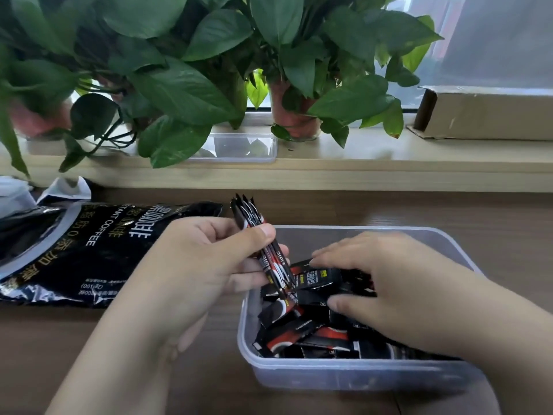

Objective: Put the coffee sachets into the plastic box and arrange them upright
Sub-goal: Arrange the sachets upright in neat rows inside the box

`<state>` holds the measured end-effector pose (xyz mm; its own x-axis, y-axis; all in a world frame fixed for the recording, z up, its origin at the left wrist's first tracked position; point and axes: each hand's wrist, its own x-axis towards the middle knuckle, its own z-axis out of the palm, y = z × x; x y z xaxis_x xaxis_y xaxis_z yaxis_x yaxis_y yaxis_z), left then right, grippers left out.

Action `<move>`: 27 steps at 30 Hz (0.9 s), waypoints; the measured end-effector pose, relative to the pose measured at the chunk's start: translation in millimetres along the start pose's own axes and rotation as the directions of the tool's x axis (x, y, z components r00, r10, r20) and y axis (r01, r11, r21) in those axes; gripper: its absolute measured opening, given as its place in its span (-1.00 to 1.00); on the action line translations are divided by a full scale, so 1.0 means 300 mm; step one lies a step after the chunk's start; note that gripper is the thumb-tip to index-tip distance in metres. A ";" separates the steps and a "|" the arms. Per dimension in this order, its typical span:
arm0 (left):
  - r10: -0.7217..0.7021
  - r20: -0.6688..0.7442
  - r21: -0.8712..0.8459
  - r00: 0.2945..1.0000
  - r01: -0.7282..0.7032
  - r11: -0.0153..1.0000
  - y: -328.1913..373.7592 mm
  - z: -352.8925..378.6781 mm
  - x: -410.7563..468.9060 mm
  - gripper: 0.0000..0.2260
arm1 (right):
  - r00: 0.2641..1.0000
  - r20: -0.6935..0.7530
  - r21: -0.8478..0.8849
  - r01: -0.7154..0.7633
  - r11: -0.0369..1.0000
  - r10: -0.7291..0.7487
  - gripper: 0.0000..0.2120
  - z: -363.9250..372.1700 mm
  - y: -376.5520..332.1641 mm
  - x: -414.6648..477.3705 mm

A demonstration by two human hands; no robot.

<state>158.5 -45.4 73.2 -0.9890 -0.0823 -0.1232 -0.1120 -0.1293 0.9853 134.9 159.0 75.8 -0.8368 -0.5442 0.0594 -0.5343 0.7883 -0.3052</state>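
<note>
1. Plastic box (353, 375): clear, rectangular, on the wooden table (104, 339). It holds a loose heap of coffee sachets (299, 327), black and red, lying flat and crossed over one another; none of the heap stands upright.
2. Left hand (191, 265): thumb and fingers clamped on a small bundle of sachets (263, 244), held edge-on and tilted. The bundle's lower end dips past the box's left rim; its upper end projects above the thumb.
3. Right hand (386, 289): inside the box, just right of the bundle, fingers spread over the heap, thumb and fingertips touching single sachets; whether it grips one cannot be told.
4. Coffee bag (89, 250): black, lying flat left of the left hand.
5. Second clear container (239, 148): on the sill beyond both hands, beside potted plants (179, 70).
</note>
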 end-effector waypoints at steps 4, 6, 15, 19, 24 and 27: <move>-0.015 0.024 0.009 1.000 0.014 1.000 0.002 -0.003 -0.003 -0.79 | 0.995 0.103 -0.078 -0.009 0.997 0.017 -0.60 0.030 -0.014 0.008; -0.029 0.040 0.016 0.999 0.028 0.999 0.004 -0.004 -0.007 -0.76 | 0.994 0.093 -0.096 -0.055 0.994 0.064 -0.68 0.020 -0.014 0.001; -0.005 0.012 0.024 1.000 0.004 1.000 -0.001 0.002 -0.017 -0.77 | 0.995 -0.092 -0.115 -0.050 0.992 0.039 -0.86 -0.037 0.004 -0.039; 0.058 -0.084 -0.039 0.995 -0.061 0.997 -0.001 0.011 -0.014 -0.87 | 0.964 -0.253 0.086 -0.065 0.994 0.085 -0.93 -0.074 0.016 -0.053; 0.087 -0.113 -0.106 0.990 -0.099 0.989 0.008 0.019 -0.022 -0.89 | 0.883 -0.450 0.304 0.015 0.952 0.130 -0.91 -0.067 0.017 -0.049; 0.064 -0.035 -0.116 0.997 -0.068 0.991 0.004 0.048 -0.031 -0.90 | 0.877 -0.476 0.315 0.111 0.943 0.056 -0.93 -0.021 -0.042 -0.031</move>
<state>166.1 -30.7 77.3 -0.9901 -0.1248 -0.0641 -0.0330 -0.2368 0.9710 148.7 156.1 85.1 -0.8208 -0.2969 0.4880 -0.5592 0.5920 -0.5804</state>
